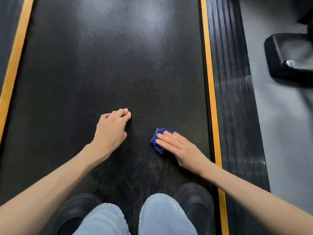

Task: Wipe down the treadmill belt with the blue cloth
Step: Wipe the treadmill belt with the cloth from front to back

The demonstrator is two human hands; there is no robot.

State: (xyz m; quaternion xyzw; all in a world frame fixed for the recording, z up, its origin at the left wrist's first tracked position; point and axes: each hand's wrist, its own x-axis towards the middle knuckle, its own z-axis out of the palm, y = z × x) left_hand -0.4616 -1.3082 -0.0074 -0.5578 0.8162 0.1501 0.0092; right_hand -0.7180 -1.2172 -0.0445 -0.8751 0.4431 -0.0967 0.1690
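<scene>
The black textured treadmill belt (pixel 110 65) fills the middle of the view. A small bunched blue cloth (pixel 156 141) lies on it at the lower right. My right hand (pixel 179 146) lies flat over the cloth with straight fingers pressing it onto the belt; most of the cloth is hidden under the palm. My left hand (pixel 111 129) rests on the belt to the left of the cloth, fingertips down and fingers bent, with nothing in it.
Orange stripes (pixel 210 92) edge the belt on both sides, with a ribbed black side rail (pixel 237 99) to the right. Grey floor and a black machine base (pixel 288 55) lie further right. My knees in blue jeans and black shoes (pixel 194 200) are at the bottom.
</scene>
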